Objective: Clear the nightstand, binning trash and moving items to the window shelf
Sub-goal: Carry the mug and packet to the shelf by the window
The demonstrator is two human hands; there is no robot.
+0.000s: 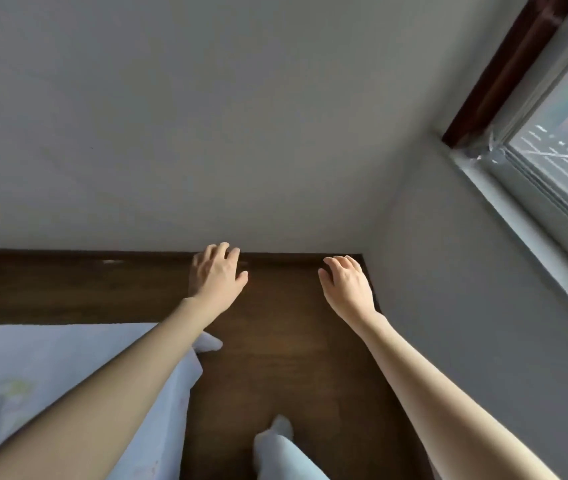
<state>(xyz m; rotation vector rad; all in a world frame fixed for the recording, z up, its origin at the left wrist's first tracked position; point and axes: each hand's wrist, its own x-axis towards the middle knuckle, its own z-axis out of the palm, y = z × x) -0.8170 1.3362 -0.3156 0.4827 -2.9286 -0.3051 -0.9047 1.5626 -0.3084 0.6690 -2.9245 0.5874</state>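
Both my arms reach forward over a dark wooden floor (pixel 286 358) in the corner of the room. My left hand (pixel 218 277) is held out with loosely spread fingers near the dark skirting board and holds nothing. My right hand (pixel 346 285) hangs beside it, fingers loosely curled downward, also with nothing in it. No nightstand, bin or loose item shows in this view. The window (pixel 559 140) with its pale sill (pixel 531 244) is at the upper right.
A bed with a pale lilac sheet (pixel 68 375) fills the lower left, its corner hanging near my left forearm. Grey walls (pixel 206 116) meet in a corner ahead. My leg in light trousers and a sock (pixel 280 445) stands on the floor below.
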